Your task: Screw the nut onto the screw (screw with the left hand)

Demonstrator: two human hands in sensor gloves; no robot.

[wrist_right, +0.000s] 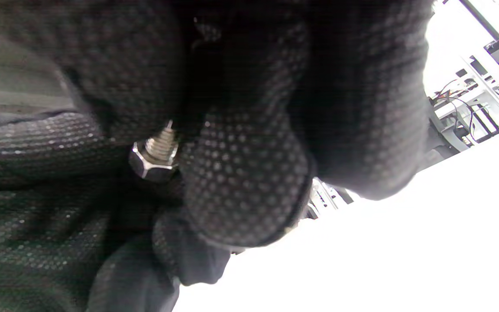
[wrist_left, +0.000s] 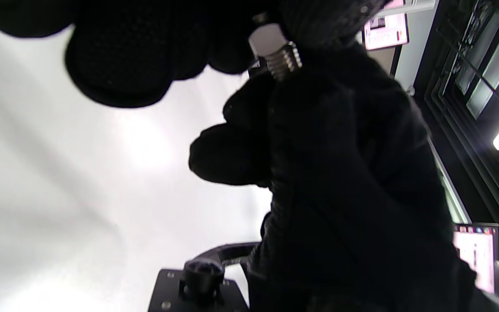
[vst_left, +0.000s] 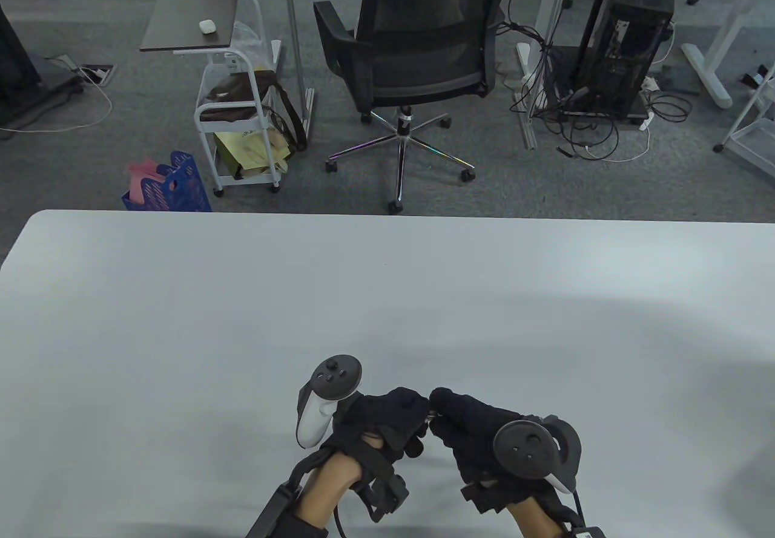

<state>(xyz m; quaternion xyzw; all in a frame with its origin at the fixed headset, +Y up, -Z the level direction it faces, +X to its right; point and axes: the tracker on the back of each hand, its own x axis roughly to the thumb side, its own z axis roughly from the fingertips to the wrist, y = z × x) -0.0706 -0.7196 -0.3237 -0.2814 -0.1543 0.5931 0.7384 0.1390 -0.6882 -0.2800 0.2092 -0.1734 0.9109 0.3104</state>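
White and wide, the table (vst_left: 242, 320) stretches out under two gloved hands that meet close to the near edge. Between them is a small metal screw (wrist_left: 285, 60) with a nut (wrist_right: 150, 167) on its threads. The left hand (vst_left: 381, 420) has its fingers curled in at the meeting spot, and the right hand (vst_left: 469, 432) pinches there too, but which hand has the nut and which the screw I cannot tell for sure. Both parts look hard, light and a bit slippery, so I think they could drop easily. The flat sides of the nut seem the best place to hold and turn, with the screw held firmly at its free end. Past the table are a gray carpet, a black office chair (vst_left: 418, 48), a white cart (vst_left: 236, 120), a blue basket (vst_left: 175, 184) and tangled cables (vst_left: 581, 120).
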